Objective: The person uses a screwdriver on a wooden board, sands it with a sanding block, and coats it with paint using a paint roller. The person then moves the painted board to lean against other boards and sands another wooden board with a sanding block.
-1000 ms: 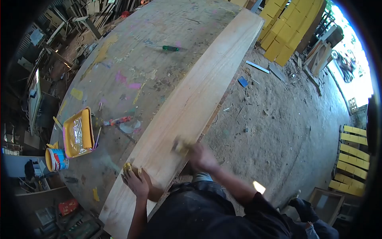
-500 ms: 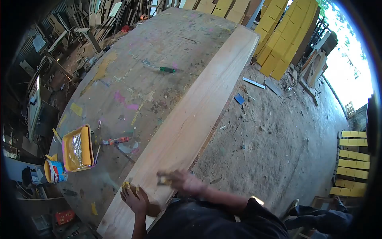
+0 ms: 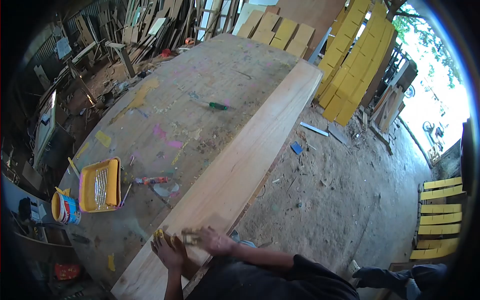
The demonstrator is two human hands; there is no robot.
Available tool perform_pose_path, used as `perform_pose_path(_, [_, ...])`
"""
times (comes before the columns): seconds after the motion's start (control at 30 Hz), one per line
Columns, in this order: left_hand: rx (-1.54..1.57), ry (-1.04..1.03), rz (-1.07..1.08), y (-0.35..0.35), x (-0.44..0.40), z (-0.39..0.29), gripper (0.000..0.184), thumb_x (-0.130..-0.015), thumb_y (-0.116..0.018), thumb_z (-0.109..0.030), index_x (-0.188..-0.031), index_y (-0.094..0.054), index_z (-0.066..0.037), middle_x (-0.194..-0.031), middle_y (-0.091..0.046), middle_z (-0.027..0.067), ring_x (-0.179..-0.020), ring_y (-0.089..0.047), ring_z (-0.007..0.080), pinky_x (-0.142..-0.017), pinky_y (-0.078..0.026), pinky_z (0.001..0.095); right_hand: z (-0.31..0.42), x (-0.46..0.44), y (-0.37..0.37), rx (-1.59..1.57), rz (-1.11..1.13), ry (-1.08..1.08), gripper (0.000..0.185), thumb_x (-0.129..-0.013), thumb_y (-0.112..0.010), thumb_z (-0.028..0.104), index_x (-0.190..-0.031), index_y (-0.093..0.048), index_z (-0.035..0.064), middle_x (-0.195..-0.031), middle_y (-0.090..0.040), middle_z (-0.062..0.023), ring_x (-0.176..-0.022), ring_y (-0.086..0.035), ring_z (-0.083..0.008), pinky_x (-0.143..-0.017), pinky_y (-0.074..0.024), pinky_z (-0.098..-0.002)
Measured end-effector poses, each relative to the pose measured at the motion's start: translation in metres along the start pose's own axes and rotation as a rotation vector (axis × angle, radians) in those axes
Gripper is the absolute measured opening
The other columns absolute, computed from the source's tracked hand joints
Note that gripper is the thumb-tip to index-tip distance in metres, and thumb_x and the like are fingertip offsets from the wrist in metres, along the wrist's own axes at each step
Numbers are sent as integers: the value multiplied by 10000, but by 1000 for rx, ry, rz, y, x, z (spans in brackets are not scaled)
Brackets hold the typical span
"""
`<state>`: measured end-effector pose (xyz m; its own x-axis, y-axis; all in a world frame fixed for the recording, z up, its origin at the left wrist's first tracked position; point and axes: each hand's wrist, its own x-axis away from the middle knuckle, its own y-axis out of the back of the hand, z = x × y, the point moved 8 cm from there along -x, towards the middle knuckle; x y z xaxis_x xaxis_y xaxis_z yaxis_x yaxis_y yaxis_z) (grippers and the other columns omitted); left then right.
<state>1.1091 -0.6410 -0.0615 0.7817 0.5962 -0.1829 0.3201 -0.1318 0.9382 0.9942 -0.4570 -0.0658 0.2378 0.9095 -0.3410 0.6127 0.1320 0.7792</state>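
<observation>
A long pale wooden board (image 3: 227, 167) lies slantwise along the table's right edge. My left hand (image 3: 169, 251) rests on its near part, fingers stretched out and the tips stained yellow. Just to the right, my right hand (image 3: 216, 241) is closed around a small block (image 3: 192, 237) against the board's face. Motion smears the block; it looks like a sanding block, but its underside is hidden.
On the paint-stained table (image 3: 165, 107) are a yellow paint tray (image 3: 84, 189) with a roller (image 3: 113, 182), a paint bucket (image 3: 67, 209) and a green-handled screwdriver (image 3: 218, 106). Yellow panels (image 3: 350, 65) lean at the back. Another person's leg (image 3: 385, 277) shows at lower right.
My right hand has moved left with the block, closer to my left hand. My left hand stays on the board. The view has tilted up slightly.
</observation>
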Motion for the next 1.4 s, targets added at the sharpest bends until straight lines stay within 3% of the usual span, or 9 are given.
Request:
perform_pose_path(0.27, [40,9,-87,-16,4,13,585,-1033,-560,-279,-1477,-455,89,-1525,-484,296,-1466,-404,451,-1280,-202,563,-341,89,-189,-785,59,-1100,120,-938,-593,107,-978,-672,27,-898,-640,-139,-773,-580,-330,-727,-525,-492])
perform_pose_path(0.47, [241,-48,-108,-32,-73,-112,599,-1034,-577,-164,-1548,-389,80,-1589,-413,294,-1508,-339,457,-1264,-213,543,-174,40,-114,284,49,-229,238,-982,-584,166,-1112,-657,-20,-1063,-714,-156,-947,-687,-296,-803,-581,-439])
perform_pose_path(0.57, [296,-100,-40,-77,-123,-190,595,-1059,-579,-247,-1523,-408,85,-1563,-430,314,-1481,-363,494,-1245,-236,575,-161,58,-127,-224,99,146,380,-1025,-500,193,-1318,-572,-39,-1356,-617,-173,-1217,-613,-296,-1078,-523,-460])
perform_pose_path(0.77, [-24,-89,75,-122,-162,-284,632,-1044,-579,-344,-1495,-444,77,-1546,-459,299,-1483,-383,456,-1263,-195,579,-592,141,-243,-368,-271,-772,84,-920,-627,77,-980,-685,89,-889,-674,-106,-823,-627,-303,-719,-476,-474])
perform_pose_path(1.0, [-30,-99,55,-123,-162,-283,592,-1028,-567,-294,-1462,-472,96,-1501,-511,306,-1443,-425,481,-1255,-214,582,-391,63,-187,-153,137,-140,125,-907,-622,97,-1019,-637,42,-915,-618,-90,-843,-613,-217,-812,-548,-375])
perform_pose_path(1.03, [-36,-92,47,-121,-164,-286,592,-1028,-567,-294,-1462,-472,96,-1501,-511,306,-1443,-425,481,-1255,-214,582,-350,65,-161,-821,-112,-196,194,-908,-625,112,-1073,-642,13,-994,-656,-103,-964,-646,-201,-869,-559,-396])
perform_pose_path(1.23, [-40,-64,66,-118,-163,-289,606,-1027,-540,-320,-1460,-475,98,-1488,-518,305,-1434,-436,474,-1253,-224,575,-590,125,-331,-1001,67,-834,205,-1000,-586,132,-1162,-674,43,-1032,-680,-90,-854,-668,-178,-710,-552,-362])
perform_pose_path(1.3, [-37,-83,67,-117,-164,-290,595,-1026,-534,-298,-1480,-470,80,-1511,-502,301,-1420,-435,488,-1227,-257,576,-693,129,-309,-217,-218,-845,210,-1012,-548,142,-893,-705,70,-992,-664,-79,-801,-610,-220,-710,-506,-410])
perform_pose_path(1.4, [-20,-69,45,-110,-165,-290,594,-1032,-525,-313,-1481,-478,74,-1502,-518,289,-1428,-439,471,-1233,-263,565,-643,110,-316,-261,-136,-794,154,-1028,-551,160,-1019,-673,67,-1028,-678,-68,-799,-630,-196,-692,-523,-379])
